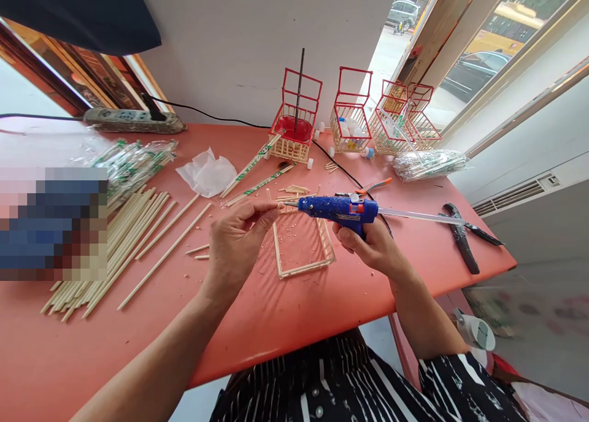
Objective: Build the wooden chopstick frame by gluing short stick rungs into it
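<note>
My right hand point(370, 247) is wrapped round the handle of a blue hot glue gun point(329, 208), its nozzle toward the left. A clear glue stick point(421, 215) sticks out of the gun's back. Thumb and forefinger of my left hand point(237, 241) pinch what looks like a short wooden stick point(280, 207), close to the nozzle tip. Below the gun, a rectangular frame of wooden sticks point(304, 267) lies on the table, its far part partly hidden by the gun and my left hand.
Long wooden sticks point(124, 250) lie at left beside plastic-wrapped packs point(138, 158). Small stick carts with red rims point(294, 149) stand along the back, near a crumpled white sheet point(207, 173). A black-handled cutting tool point(462, 241) rests at right; a power strip point(135, 121) sits back left.
</note>
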A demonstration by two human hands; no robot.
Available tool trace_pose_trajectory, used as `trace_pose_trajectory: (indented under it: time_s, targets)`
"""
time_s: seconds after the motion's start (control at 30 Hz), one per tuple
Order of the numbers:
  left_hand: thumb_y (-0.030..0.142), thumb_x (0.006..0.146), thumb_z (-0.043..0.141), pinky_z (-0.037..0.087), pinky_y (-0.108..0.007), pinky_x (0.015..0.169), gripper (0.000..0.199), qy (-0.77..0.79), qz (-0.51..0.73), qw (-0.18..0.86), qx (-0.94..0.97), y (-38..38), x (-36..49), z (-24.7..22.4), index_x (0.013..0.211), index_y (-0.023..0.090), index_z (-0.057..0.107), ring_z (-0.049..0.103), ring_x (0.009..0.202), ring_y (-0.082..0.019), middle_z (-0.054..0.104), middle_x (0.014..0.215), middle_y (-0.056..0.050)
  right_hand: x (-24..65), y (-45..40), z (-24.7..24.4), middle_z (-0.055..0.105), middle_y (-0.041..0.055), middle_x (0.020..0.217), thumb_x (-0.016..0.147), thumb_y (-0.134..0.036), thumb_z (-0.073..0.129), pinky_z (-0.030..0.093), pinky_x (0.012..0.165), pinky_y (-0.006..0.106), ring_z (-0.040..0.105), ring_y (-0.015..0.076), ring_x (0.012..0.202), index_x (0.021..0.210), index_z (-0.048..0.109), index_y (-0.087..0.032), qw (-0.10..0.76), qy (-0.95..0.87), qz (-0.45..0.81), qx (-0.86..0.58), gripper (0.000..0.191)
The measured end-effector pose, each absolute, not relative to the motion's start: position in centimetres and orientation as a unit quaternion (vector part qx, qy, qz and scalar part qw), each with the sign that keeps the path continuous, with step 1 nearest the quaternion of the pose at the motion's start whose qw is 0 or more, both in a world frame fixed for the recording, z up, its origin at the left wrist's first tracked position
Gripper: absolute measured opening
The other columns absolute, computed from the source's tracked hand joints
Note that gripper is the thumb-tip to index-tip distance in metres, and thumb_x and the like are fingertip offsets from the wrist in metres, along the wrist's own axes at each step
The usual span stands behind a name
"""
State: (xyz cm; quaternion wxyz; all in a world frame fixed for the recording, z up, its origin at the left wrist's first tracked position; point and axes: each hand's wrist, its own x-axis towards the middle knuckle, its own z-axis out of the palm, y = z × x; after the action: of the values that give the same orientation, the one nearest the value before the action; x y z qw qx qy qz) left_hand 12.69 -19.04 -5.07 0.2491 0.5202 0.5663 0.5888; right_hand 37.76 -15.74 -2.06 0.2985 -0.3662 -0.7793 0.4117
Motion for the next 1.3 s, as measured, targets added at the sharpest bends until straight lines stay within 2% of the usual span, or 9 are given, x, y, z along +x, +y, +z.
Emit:
trace_pose_trajectory:
  time_s: [0.57, 0.9, 1.03, 1.13, 1.23, 1.3]
  targets:
    - [0.033, 0.089, 0.078, 0.055, -0.028, 0.083, 0.012, 0.537, 0.59, 0.281, 0.533, -19.0, 13.0, -4.8, 0.094, 0.027, 0.086, 0.073, 0.091, -0.019, 0.083, 0.094, -0.002, 37.8, -15.7, -2.3, 0.044, -0.0018, 0.069, 0.105, -0.063, 0.052, 0.029, 0.057, 0.029, 0.04, 0.0116, 0.061, 0.081, 0.049, -0.02, 0.307, -0.779, 0.411, -0.361, 0.049]
    - [0.026, 0.077, 0.088, 0.052, -0.022, 0.078, 0.009, 0.492, 0.672, 0.348, 0.43, -18.7, 13.0, -5.2, 0.085, 0.026, 0.085, 0.067, 0.088, -0.014, 0.073, 0.092, -0.001, 37.9, -16.0, -2.2, 0.048, -0.0005, 0.074, 0.103, -0.066, 0.056, 0.033, 0.055, 0.028, 0.043, 0.0116, 0.061, 0.088, 0.056, -0.018, 0.305, -0.769, 0.447, -0.341, 0.05]
    - [0.026, 0.068, 0.094, 0.053, -0.02, 0.076, 0.016, 0.482, 0.674, 0.423, 0.366, -18.6, 12.8, -4.9, 0.081, 0.023, 0.084, 0.066, 0.081, -0.012, 0.074, 0.084, -0.001, 38.0, -16.0, -2.5, 0.053, 0.0018, 0.082, 0.102, -0.066, 0.057, 0.038, 0.056, 0.028, 0.047, 0.012, 0.062, 0.097, 0.061, -0.018, 0.348, -0.746, 0.453, -0.343, 0.049]
    - [0.029, 0.056, 0.102, 0.051, -0.018, 0.065, 0.03, 0.443, 0.68, 0.513, 0.28, -18.2, 12.2, -4.5, 0.076, 0.02, 0.082, 0.061, 0.071, -0.009, 0.072, 0.076, 0.0, 37.9, -15.9, -2.7, 0.055, 0.0016, 0.08, 0.102, -0.063, 0.057, 0.039, 0.056, 0.028, 0.045, 0.0118, 0.061, 0.1, 0.063, -0.018, 0.368, -0.747, 0.416, -0.367, 0.046]
    - [0.033, 0.05, 0.107, 0.048, -0.017, 0.054, 0.04, 0.382, 0.67, 0.594, 0.23, -17.8, 11.6, -4.1, 0.069, 0.015, 0.077, 0.057, 0.064, -0.008, 0.064, 0.068, 0.001, 37.6, -16.0, -2.8, 0.057, 0.002, 0.076, 0.101, -0.054, 0.06, 0.038, 0.057, 0.028, 0.046, 0.0129, 0.062, 0.095, 0.067, -0.017, 0.356, -0.772, 0.349, -0.394, 0.038]
    - [0.031, 0.052, 0.107, 0.047, -0.016, 0.051, 0.041, 0.342, 0.66, 0.634, 0.212, -17.7, 11.5, -4.0, 0.067, 0.013, 0.073, 0.056, 0.064, -0.008, 0.061, 0.067, 0.001, 37.4, -16.2, -2.9, 0.057, 0.0024, 0.072, 0.099, -0.051, 0.061, 0.04, 0.059, 0.028, 0.05, 0.0151, 0.065, 0.093, 0.069, -0.017, 0.332, -0.787, 0.332, -0.4, 0.035]
